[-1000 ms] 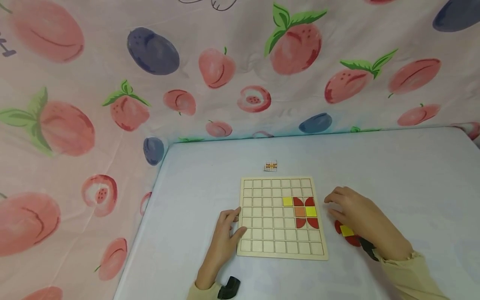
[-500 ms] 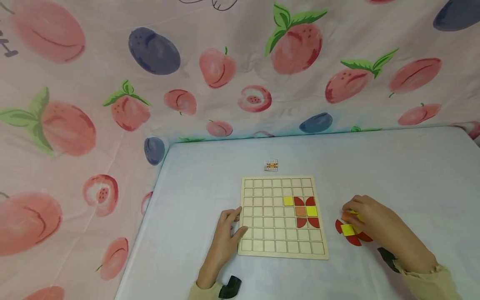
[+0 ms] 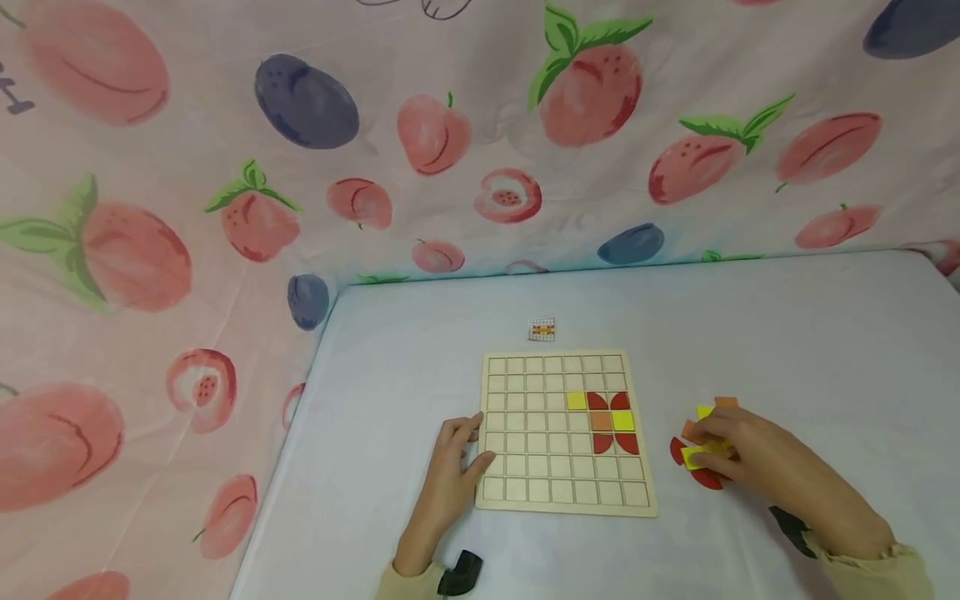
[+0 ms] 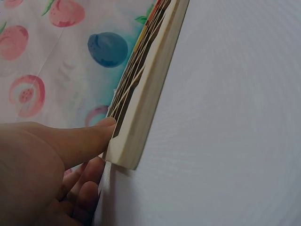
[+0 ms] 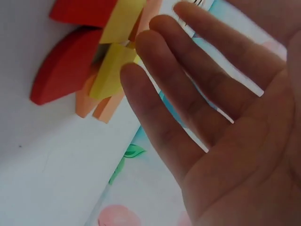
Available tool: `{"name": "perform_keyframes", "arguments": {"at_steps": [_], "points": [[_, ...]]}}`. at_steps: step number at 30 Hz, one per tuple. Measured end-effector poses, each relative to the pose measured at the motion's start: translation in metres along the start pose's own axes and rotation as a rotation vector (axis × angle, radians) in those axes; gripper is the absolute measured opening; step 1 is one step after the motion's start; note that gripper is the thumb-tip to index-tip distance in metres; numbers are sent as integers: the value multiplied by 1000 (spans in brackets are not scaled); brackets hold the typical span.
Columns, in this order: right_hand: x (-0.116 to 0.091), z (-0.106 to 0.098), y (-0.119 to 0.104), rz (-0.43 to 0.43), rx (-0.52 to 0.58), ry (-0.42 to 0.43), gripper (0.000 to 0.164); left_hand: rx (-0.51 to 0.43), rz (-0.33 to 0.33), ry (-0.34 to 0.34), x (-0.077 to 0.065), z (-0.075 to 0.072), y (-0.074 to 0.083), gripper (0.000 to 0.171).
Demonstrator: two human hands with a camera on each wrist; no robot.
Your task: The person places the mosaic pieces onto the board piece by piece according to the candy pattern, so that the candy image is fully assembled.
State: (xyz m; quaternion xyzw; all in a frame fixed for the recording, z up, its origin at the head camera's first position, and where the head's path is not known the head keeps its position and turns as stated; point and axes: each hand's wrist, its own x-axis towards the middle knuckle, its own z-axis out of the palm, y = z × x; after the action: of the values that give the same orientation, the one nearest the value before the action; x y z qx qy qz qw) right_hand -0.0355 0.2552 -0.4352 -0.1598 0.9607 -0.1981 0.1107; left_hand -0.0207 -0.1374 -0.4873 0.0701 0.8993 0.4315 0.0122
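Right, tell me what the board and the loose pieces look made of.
Board: likely wood; pale and matte, with a thick, bare-looking edge.
Pieces: perhaps painted wood, though plastic is possible; solid, even red, yellow and orange with little shine.

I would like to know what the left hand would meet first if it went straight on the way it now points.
The wooden grid board: the left hand appears to touch its edge, though whether it would push or slide over it is unclear.

2 dim wrist views, soft shadows
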Motion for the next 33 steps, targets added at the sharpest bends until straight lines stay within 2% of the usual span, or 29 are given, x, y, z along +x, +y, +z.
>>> {"name": "perform_keyframes", "arguments": {"at_steps": [3,6,12,26,33], "points": [[-2,2,2,8,-4,-36,32,-2,-1,1,0,0,1,56],[-2,4,4,-1,-20,-38,33,-5,-4,4,-1,0,1,56],[-2,6,8,-55,-40,11,28,-4,-4,9,-2,0,0,56],[0,0,4,9,39,-81,22,-7,-13,0,-1,1,1,57],[5,-5,-4,-39,42,-59,20,-5,-9,-2,0,0,1,57]]}}
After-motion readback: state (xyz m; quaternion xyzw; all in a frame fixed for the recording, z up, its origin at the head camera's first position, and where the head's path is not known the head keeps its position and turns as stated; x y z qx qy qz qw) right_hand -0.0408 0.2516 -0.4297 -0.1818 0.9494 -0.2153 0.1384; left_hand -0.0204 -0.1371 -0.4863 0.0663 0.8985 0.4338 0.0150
